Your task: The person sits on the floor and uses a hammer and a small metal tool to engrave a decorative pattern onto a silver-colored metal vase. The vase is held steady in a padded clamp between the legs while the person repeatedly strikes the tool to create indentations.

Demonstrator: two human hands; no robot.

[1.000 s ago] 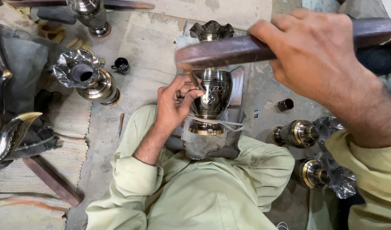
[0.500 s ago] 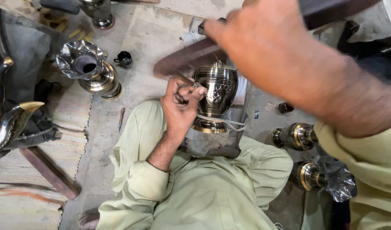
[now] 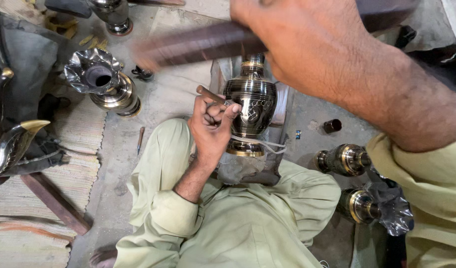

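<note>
**Left hand on chisel at vase; right hand gripping wooden bat**

Left hand [image 3: 211, 130] is curled tight around a thin chisel [image 3: 211, 95], its tip touching the dark banded brass vase [image 3: 251, 106]. That vase stands upright on a padded block [image 3: 248, 168] at the person's lap. Right hand [image 3: 312, 44], above the vase, is clenched on a blurred wooden bat [image 3: 198, 44]. Left of the vase lies a fluted-rim vase [image 3: 105, 82]; right of it, two more vases [image 3: 343, 159].
</note>
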